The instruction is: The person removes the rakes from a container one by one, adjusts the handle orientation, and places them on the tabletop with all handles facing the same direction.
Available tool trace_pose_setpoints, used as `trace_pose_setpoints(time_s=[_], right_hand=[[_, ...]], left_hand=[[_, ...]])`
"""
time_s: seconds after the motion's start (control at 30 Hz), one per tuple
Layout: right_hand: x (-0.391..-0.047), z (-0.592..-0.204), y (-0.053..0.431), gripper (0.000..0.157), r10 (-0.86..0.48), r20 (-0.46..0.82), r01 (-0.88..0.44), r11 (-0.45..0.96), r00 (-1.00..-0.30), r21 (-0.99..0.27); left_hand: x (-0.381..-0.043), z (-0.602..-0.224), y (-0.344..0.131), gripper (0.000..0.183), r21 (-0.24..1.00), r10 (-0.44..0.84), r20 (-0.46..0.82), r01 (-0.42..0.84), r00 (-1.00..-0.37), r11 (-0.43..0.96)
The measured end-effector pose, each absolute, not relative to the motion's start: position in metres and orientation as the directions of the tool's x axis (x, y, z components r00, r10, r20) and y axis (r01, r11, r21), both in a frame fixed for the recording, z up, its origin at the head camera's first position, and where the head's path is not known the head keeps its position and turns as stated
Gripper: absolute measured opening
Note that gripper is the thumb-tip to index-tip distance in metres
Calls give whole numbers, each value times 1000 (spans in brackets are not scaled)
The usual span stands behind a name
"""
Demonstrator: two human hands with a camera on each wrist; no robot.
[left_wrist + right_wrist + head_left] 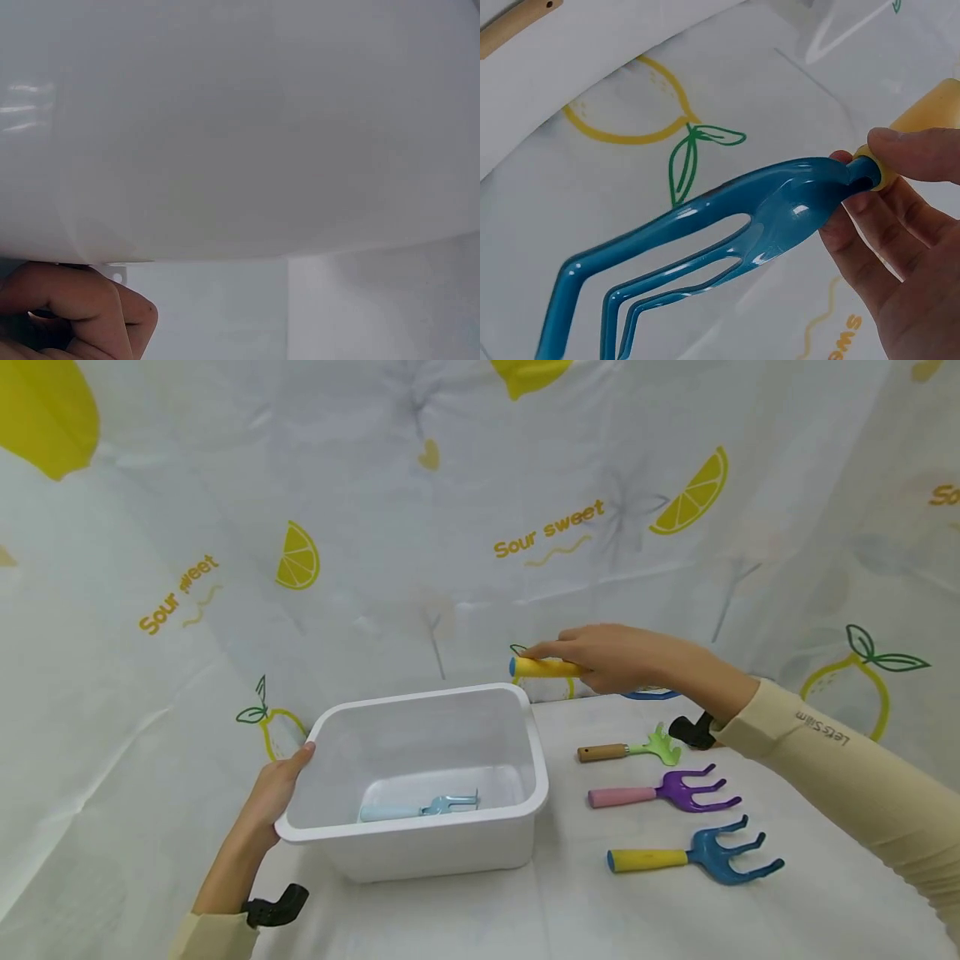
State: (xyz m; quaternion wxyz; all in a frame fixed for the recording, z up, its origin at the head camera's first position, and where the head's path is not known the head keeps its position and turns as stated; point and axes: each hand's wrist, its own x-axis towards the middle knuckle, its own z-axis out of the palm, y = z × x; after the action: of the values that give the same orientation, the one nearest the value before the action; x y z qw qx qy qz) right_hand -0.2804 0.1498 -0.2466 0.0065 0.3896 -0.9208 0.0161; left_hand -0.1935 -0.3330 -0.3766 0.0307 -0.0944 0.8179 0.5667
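Observation:
My left hand (273, 789) grips the left rim of a white plastic tub (442, 853), thumb on top of the rim. In the left wrist view, curled fingers (90, 304) show below the tub's wall (247, 135). Inside the tub lies a light blue hand rake (393, 812). Raised beyond the tub's right end, my right hand (626, 656) holds a hand rake by its yellow handle (547, 668). The right wrist view shows that rake's blue three-tined head (780, 210), with thumb and fingers pinching near the handle's collar.
Right of the tub, a green hand rake with wooden handle (606, 752), a purple one with pink handle (624, 796) and a blue one with yellow handle (648, 859) lie in a column. A lemon-printed sheet (420, 568) hangs behind. A wooden handle (514, 26) shows in the right wrist view.

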Motion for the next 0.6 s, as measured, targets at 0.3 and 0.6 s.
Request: trace_pose_setpoints(time_s=[0.3, 0.6], right_hand=[[-278, -260, 184, 69, -687, -4, -686, 727, -727, -30], [-274, -276, 217, 66, -640, -8, -639, 768, -768, -48]], left_hand=[[-193, -375, -333, 81, 922, -110, -156, -184, -982, 340], [-194, -377, -334, 78, 923, -111, -176, -203, -978, 326]])
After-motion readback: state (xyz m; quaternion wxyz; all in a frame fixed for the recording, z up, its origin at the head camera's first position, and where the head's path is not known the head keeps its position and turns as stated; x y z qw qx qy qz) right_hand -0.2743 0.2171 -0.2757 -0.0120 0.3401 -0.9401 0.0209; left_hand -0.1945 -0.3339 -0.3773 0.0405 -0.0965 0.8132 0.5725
